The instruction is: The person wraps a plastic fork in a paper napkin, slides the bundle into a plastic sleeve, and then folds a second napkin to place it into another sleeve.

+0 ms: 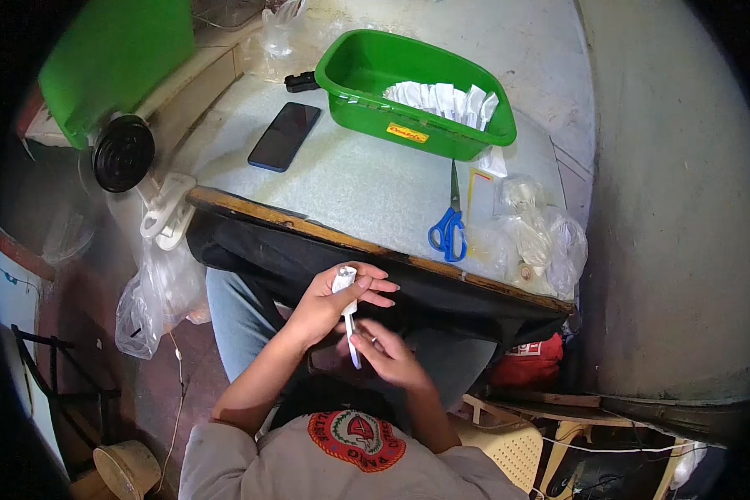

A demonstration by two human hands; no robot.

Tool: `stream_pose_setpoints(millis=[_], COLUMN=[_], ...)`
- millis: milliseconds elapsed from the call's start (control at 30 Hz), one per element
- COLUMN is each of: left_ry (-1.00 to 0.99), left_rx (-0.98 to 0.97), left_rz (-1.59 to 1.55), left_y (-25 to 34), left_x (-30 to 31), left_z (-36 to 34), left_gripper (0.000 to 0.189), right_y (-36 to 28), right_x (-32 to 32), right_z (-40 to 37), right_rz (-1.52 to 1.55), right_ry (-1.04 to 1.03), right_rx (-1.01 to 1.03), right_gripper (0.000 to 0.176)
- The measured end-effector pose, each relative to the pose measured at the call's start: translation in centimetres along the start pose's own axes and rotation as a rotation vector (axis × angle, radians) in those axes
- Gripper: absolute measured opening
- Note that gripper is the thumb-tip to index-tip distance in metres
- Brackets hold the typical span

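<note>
My left hand [329, 304] is closed around a white wrapped item [344, 292], thumb across it and the other fingers pointing right. A thin white handle [353, 342] sticks out below the wrapping. At that lower part is my right hand [385, 357], with its fingers bent around the handle; some of them are blurred. Both hands are over my lap, in front of the table edge. On the table, a green basin [358, 115] holds several white wrapped items [442, 100] in a row. Blue-handled scissors [448, 233] lie below the basin, blades pointing away from me.
A dark phone [284, 137] lies left of the basin, near a small black object [302, 82]. Clear plastic bags [542, 237] sit at the table's right. The table's wooden edge [308, 227] runs before me. A plastic bag [154, 292] hangs at left.
</note>
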State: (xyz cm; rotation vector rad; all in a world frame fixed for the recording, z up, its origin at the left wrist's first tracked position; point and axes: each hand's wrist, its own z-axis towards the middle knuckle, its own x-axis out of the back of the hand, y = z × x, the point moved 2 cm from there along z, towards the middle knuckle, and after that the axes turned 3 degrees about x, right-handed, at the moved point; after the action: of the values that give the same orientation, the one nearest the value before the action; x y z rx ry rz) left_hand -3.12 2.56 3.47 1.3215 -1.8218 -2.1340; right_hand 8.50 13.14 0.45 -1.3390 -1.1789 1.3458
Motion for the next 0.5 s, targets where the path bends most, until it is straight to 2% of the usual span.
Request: stream_pose_setpoints(millis=[33, 100, 167, 200, 233, 300, 333, 433, 467, 500], left_ry=[0.001, 0.001, -0.011, -0.024, -0.027, 0.023, -0.033, -0.088, -0.129, -0.123], left_rx=[0.023, 0.047, 0.07, 0.129, 0.132, 0.115, 0.057, -0.02, -0.056, -0.06], left_rz=[0.034, 0.065, 0.144, 0.118, 0.117, 0.315, 0.31, 0.375, 0.495, 0.493], left_y=[0.1, 0.1, -0.1, -0.1, -0.5, -1.9, -2.2, -1.6, -1.1, -0.7], left_x=[0.1, 0.3, 0.5, 0.4, 0.4, 0.8, 0.8, 0.3, 0.3, 0.1], left_z=[-0.1, -0.2, -0.2, -0.3, -0.4, -0.4, -0.3, -0.5, -0.6, -0.7], left_gripper=[0.026, 0.026, 0.026, 0.024, 0.024, 0.026, 0.03, 0.035, 0.042, 0.042], right_y=[-0.7, -2.8, -6.1, -7.3, -8.2, -9.9, -9.7, -9.4, -9.7, -10.0], right_x=[0.4, 2.6, 3.0, 3.1, 2.9, 1.7, 1.6, 1.6, 1.8, 2.1], right_z=[0.2, 0.0, 0.0, 0.2, 0.6, 1.6, 2.0, 3.2, 3.3, 3.4], right_rz=[-0.318, -0.653, -0.664, -0.868, -0.869, -1.066, -1.073, -1.296, -1.295, -1.287], right_ry=[0.149, 0.385, 0.521, 0.497, 0.5, 0.203, 0.081, -0.113, -0.12, -0.168], right_rx=[0.193, 0.305, 0.388, 0.522, 0.52, 0.734, 0.756, 0.797, 0.802, 0.799], right_gripper=[0.023, 0.016, 0.012, 0.017, 0.017, 0.026, 0.039, 0.035, 0.035, 0.034])
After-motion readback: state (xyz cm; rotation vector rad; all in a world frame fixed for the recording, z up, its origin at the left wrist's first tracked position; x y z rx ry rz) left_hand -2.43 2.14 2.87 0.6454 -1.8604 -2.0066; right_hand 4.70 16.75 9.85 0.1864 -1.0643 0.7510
